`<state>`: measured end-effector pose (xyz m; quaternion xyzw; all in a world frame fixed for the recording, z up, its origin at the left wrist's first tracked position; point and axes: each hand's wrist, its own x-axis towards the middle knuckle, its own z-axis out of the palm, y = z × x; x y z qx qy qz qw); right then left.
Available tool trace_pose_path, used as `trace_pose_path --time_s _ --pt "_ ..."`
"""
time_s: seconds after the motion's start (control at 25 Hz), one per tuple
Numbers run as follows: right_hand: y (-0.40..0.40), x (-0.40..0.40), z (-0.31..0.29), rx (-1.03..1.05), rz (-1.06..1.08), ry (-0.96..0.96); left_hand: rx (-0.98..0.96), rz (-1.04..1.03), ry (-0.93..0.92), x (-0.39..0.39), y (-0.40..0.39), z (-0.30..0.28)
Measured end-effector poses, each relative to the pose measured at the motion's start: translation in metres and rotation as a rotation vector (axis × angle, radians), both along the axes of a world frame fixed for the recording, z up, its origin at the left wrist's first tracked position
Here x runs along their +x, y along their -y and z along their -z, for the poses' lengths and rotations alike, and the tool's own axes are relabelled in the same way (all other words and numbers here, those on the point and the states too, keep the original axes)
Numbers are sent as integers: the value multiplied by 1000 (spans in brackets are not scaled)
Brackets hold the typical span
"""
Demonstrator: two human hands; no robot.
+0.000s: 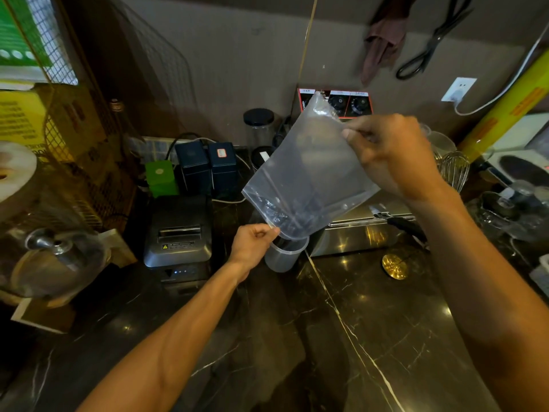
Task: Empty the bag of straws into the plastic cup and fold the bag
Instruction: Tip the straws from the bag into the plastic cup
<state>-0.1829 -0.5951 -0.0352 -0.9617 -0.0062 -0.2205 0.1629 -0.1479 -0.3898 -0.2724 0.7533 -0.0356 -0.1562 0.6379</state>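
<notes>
A clear plastic bag (309, 171) hangs tilted in the air, mouth down, directly over a clear plastic cup (283, 255) on the dark marble counter. Dark straws (292, 215) show through the bag's lower end and reach toward the cup's rim. My left hand (252, 245) pinches the bag's lower left corner, right beside the cup. My right hand (389, 156) grips the bag's upper right edge, higher up. The cup's inside is partly hidden by the bag.
A grey receipt printer (178, 230) stands left of the cup. A steel box appliance (359, 233) sits behind and right of it. Tins (205, 168) and jars line the back wall. A glass dispenser (50, 257) stands far left; a whisk (454, 171) and glassware are at right.
</notes>
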Motion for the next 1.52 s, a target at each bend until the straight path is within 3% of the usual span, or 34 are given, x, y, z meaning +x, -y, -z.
trace_pose_path --time_s 0.28,0.64,0.92,1.32,1.52 --pt "11 -4 24 37 42 -60 7 -27 0 -3 -4 4" --pt "25 -9 24 122 85 -23 -246 2 -135 1 3 -17" --pt "29 -9 29 99 81 -18 -236 65 -161 11 9 -19" --pt "28 -8 20 106 101 30 -77 112 -106 11 11 -21" --pt "22 -9 4 67 60 118 -169 110 -105 8 11 -26"
